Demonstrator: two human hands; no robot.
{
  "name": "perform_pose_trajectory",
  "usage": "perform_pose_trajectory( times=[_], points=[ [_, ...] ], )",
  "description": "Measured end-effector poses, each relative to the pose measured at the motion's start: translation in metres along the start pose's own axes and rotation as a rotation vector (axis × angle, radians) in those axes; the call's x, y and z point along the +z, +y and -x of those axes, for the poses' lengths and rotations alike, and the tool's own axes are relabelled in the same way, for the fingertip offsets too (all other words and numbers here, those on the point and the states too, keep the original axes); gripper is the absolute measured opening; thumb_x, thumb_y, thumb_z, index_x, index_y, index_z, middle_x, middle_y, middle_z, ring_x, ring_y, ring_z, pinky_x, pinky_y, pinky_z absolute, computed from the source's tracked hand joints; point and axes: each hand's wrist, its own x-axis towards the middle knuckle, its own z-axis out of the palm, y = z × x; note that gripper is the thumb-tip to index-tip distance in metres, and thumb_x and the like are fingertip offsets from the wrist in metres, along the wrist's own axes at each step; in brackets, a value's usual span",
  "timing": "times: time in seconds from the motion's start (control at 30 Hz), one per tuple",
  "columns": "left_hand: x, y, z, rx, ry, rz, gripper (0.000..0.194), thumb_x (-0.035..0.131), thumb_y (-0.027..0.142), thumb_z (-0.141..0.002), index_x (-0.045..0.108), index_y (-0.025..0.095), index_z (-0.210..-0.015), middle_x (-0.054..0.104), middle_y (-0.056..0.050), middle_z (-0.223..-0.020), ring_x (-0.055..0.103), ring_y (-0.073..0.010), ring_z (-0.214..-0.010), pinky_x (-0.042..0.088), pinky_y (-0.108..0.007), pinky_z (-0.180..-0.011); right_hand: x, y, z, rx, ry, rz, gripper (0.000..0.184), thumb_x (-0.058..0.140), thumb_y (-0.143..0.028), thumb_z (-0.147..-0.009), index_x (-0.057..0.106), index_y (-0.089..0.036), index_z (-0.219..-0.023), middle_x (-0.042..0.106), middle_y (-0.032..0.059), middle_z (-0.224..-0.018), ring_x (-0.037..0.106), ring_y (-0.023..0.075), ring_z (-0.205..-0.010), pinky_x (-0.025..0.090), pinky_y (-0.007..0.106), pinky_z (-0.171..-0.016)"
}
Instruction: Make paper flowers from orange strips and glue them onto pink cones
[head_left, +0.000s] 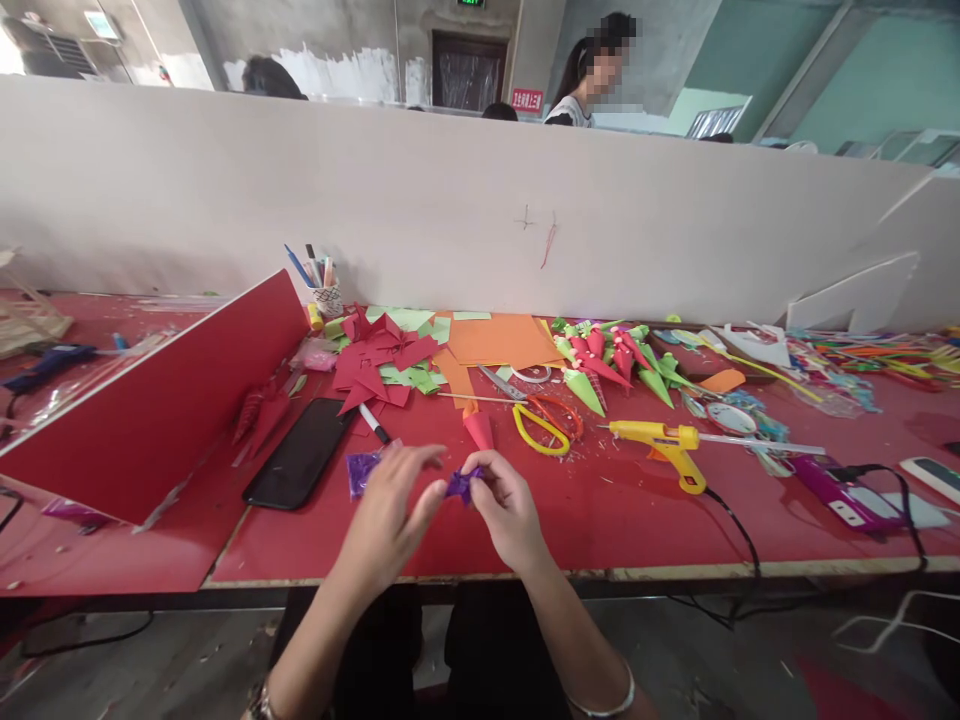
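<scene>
Between the thumb and fingers of my right hand (506,505) is a small crumpled piece of shiny purple film (463,484). My left hand (394,505) is just left of it, fingers apart, with nothing seen in it. Partly behind that hand lies a flat purple packet (361,473). Beyond my hands a red paper cone (478,430) with an orange top lies on the table. Scissors with yellow and orange handles (541,430) rest to its right, and a marker with a black cap (373,424) to its left.
A black phone (300,455) lies at left beside an upright red board (172,400). A yellow glue gun (664,440) with its cord is at right. Green and red paper cones (607,360), paper sheets (499,340) and red scraps (379,365) line the back, near a pen cup (326,297).
</scene>
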Motion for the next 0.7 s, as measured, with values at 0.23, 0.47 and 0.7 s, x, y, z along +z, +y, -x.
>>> perform_pose_trajectory(
  times=[0.23,0.47,0.7],
  points=[
    [0.004,0.015,-0.009,-0.041,-0.173,0.207,0.019,0.039,0.032,-0.084,0.050,0.018,-0.076,0.054,0.000,-0.067,0.050,-0.0129,-0.061,0.035,-0.021,-0.056,-0.001,-0.004,0.008,-0.097,-0.036,0.246,0.015,0.044,-0.018,-0.078,0.049,-0.020,-0.091,0.052,-0.0007,-0.073,0.048,0.0084,-0.060,0.038,0.019,-0.053],
    [0.013,0.006,-0.008,-0.132,0.010,0.317,0.033,0.041,0.033,-0.082,0.041,0.016,-0.053,0.040,0.005,-0.047,0.037,-0.0078,-0.045,0.027,-0.018,-0.046,0.001,-0.001,0.004,-0.110,-0.086,0.309,0.017,0.046,-0.019,-0.077,0.049,-0.019,-0.094,0.054,0.0008,-0.080,0.052,0.0097,-0.066,0.042,0.020,-0.057],
    [0.018,0.008,-0.010,-0.197,0.122,0.443,0.037,0.036,0.035,-0.083,0.038,0.016,-0.051,0.036,0.003,-0.049,0.034,-0.0087,-0.047,0.028,-0.020,-0.047,0.005,-0.005,0.007,-0.258,-0.079,0.556,0.025,0.049,-0.022,-0.079,0.046,-0.021,-0.103,0.055,0.0047,-0.094,0.053,0.0155,-0.086,0.044,0.029,-0.076]
  ],
)
